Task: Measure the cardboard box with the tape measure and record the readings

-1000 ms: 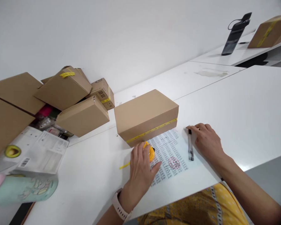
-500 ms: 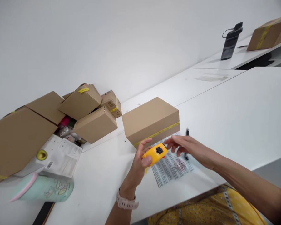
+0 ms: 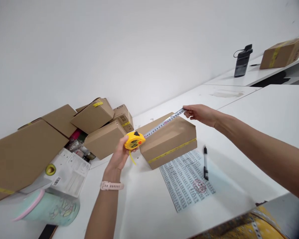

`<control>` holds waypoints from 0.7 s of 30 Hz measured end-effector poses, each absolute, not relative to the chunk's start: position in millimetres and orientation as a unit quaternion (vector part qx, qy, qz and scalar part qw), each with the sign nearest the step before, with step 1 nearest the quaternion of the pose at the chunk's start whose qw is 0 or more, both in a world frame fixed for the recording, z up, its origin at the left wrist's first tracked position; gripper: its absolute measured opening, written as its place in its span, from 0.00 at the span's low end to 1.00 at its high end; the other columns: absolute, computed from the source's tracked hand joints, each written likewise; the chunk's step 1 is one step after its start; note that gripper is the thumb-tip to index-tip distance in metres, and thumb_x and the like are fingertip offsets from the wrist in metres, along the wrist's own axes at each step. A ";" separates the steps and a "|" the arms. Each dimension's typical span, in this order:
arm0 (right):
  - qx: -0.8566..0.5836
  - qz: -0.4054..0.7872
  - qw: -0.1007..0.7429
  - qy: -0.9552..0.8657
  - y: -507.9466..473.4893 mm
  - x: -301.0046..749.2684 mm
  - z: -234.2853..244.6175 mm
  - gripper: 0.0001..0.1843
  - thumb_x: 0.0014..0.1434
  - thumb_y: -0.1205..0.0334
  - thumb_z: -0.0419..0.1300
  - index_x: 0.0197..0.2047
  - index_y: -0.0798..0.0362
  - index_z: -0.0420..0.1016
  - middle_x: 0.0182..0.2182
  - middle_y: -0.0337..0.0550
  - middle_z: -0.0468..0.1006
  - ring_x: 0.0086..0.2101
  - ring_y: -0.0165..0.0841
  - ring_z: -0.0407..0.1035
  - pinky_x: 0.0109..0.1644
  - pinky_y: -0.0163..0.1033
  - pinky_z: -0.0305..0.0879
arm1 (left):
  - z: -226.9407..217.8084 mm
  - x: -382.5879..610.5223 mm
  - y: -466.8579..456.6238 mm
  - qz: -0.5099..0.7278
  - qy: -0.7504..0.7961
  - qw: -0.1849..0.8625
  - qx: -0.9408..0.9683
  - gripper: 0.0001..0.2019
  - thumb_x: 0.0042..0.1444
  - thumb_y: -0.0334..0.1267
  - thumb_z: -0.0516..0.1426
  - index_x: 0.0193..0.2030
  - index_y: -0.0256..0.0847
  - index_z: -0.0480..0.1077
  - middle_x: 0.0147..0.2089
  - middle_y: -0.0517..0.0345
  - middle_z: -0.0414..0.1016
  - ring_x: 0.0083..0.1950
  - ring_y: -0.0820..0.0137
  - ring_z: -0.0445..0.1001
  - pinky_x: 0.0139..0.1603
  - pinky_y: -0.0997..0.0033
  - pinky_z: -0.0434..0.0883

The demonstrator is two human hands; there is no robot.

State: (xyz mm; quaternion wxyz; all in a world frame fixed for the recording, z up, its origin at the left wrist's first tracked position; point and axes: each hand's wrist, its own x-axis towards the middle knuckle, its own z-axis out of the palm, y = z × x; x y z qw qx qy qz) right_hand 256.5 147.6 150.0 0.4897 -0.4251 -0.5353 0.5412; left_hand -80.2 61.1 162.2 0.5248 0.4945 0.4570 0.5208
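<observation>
My left hand [image 3: 119,155] grips a yellow tape measure case [image 3: 134,140] just left of a brown cardboard box [image 3: 173,146] with a yellow strip across its front. The tape blade [image 3: 164,122] runs from the case over the box's top. My right hand [image 3: 201,114] pinches the blade's end at the box's far right corner. A printed sheet [image 3: 186,179] with a red stamp lies on the white table [image 3: 251,132] in front of the box, and a black pen [image 3: 205,162] rests on its right edge.
Several cardboard boxes [image 3: 94,116] are piled at the left against the wall, with a white carton [image 3: 67,172] and a mint-green bottle [image 3: 49,207] lying near them. Far right on another table stand a black device [image 3: 242,61] and one more box [image 3: 281,53].
My left hand lifted the tape measure off the sheet. My right hand left the pen, took the blade's end and pulled it out across the top of the box.
</observation>
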 end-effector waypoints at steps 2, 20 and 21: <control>-0.472 0.513 0.453 -0.556 171.1 270.2 142.5 0.19 0.51 0.46 0.65 0.25 0.51 0.67 0.27 0.41 0.68 0.29 0.32 0.60 0.36 0.40 0.58 | 163.5 -106.0 74.7 0.509 0.483 0.525 0.483 0.21 0.54 0.49 0.59 0.47 0.34 0.71 0.35 0.52 0.80 0.26 0.71 0.72 0.25 0.75 0.66; -0.605 0.380 0.342 -0.611 201.7 261.2 97.5 0.18 0.56 0.43 0.57 0.30 0.50 0.73 0.38 0.48 0.77 0.40 0.44 0.70 0.42 0.47 0.63 | 137.5 -151.4 99.7 0.461 0.505 0.552 0.477 0.19 0.56 0.48 0.58 0.46 0.34 0.71 0.33 0.52 0.78 0.25 0.72 0.72 0.23 0.75 0.65; -0.608 0.379 0.338 -0.611 201.1 260.5 96.1 0.19 0.56 0.41 0.57 0.31 0.49 0.73 0.39 0.48 0.78 0.40 0.45 0.70 0.42 0.48 0.64 | 137.4 -150.2 100.0 0.461 0.503 0.553 0.478 0.19 0.56 0.48 0.58 0.46 0.33 0.71 0.33 0.52 0.78 0.25 0.72 0.72 0.23 0.75 0.65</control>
